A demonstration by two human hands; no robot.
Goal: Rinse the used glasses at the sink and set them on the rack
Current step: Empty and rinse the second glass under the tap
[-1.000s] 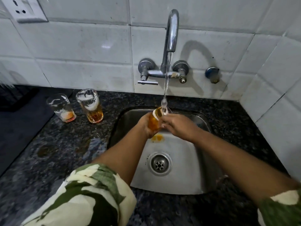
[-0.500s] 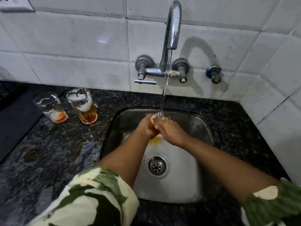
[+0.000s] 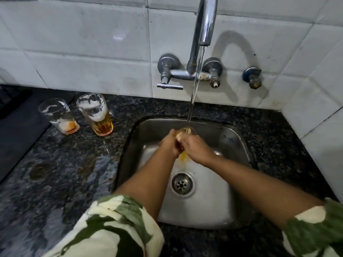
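Observation:
Over the steel sink (image 3: 233, 145), my left hand (image 3: 169, 143) and my right hand (image 3: 196, 150) are both wrapped around one glass (image 3: 187, 131). Only its rim and some amber liquid show between my fingers. Water runs from the tap (image 3: 204, 25) straight into the glass. Orange liquid has spilled onto the sink floor under my hands. Two more used glasses stand on the counter at the left: one with foam and amber liquid (image 3: 95, 114), one nearly empty with an orange residue (image 3: 57, 115).
Dark granite counter (image 3: 55, 173) surrounds the sink, wet in patches. A dark mat (image 3: 16, 119) lies at the far left. The drain (image 3: 182, 184) sits mid-sink. White tiled walls stand behind and to the right, with a small valve (image 3: 252, 76) right of the tap.
The view has tipped down and shifted right. My hands with the glass have sunk a little lower in the sink, and they now cover more of the glass under the stream.

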